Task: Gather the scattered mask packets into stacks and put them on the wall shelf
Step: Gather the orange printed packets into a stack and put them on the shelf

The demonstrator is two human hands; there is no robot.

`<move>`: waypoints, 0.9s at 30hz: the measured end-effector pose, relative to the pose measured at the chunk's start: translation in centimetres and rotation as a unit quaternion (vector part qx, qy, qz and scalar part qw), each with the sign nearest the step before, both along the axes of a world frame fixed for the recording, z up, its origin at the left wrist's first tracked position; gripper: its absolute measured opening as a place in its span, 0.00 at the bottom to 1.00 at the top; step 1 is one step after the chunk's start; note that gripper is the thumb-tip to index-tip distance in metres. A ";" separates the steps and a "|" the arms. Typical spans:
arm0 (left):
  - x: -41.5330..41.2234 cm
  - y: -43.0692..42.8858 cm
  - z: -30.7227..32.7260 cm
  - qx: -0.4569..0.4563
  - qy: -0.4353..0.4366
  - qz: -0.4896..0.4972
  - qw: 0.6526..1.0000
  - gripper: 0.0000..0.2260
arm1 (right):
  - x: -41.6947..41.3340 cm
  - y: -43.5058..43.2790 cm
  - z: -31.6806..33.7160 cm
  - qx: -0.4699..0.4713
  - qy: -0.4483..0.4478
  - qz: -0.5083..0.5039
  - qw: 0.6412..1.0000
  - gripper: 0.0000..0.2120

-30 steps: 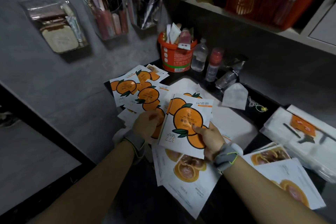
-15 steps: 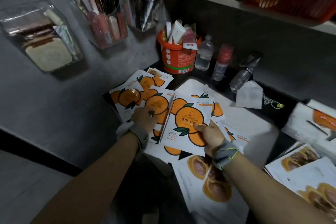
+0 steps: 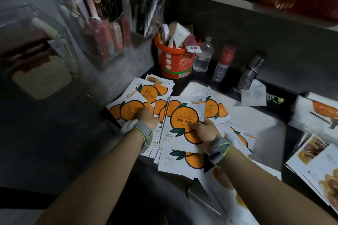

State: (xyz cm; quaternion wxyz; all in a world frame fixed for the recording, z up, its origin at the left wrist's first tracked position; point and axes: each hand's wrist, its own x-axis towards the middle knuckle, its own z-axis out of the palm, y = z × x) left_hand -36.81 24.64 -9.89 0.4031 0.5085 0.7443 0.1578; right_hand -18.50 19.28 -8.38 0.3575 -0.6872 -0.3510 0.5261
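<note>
**Orange packets being squared up, none yet shelved**

The right hand pinches one white foil mask packet printed with oranges, thumb on its face. It holds the packet tilted up off the heap, likely as the start of a stack.

The left hand lies with bent fingers on a flat orange-printed packet, probably to drag it in. I cannot tell whether it grips an edge.

The packets are fanned and overlapping on the dark tabletop. I count at least seven orange faces, and the overlap hides any others. Brown-printed packets lie well apart to the right, at least two of them.

The pale wall shelf runs above. Below it stand one red plastic bucket and three small bottles.
</note>
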 end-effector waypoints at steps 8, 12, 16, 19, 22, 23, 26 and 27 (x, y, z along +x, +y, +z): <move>0.2 0.1 0.0 0.052 -0.050 -0.042 0.997 0.11 | -0.3 0.5 0.1 0.020 -0.022 -0.032 0.999 0.15; 1.3 -0.3 0.8 0.069 -0.123 -0.041 0.989 0.12 | 0.3 0.6 0.1 0.013 0.015 -0.071 0.997 0.25; 1.8 -0.7 1.7 0.061 -0.155 -0.052 0.985 0.13 | 2.2 -0.1 0.1 -0.018 0.020 -0.060 0.998 0.14; 1.6 -1.0 1.4 0.061 -0.152 -0.073 0.984 0.12 | 3.8 -1.0 0.6 -0.024 0.003 -0.054 0.998 0.06; 0.8 -1.0 0.6 0.090 -0.122 -0.047 0.987 0.16 | 4.8 -1.8 0.8 -0.034 -0.018 -0.044 0.998 0.09; 0.6 -1.0 0.5 0.094 -0.114 -0.046 0.988 0.17 | 5.0 -2.1 0.9 -0.036 -0.033 -0.039 0.998 0.08; 0.2 -1.3 0.2 0.082 -0.093 -0.051 0.991 0.19 | 5.1 -2.8 0.8 -0.033 -0.060 -0.037 0.997 0.09; 0.1 -1.4 0.1 0.076 -0.088 -0.049 0.992 0.19 | 4.9 -2.8 0.8 -0.030 -0.065 -0.038 0.997 0.07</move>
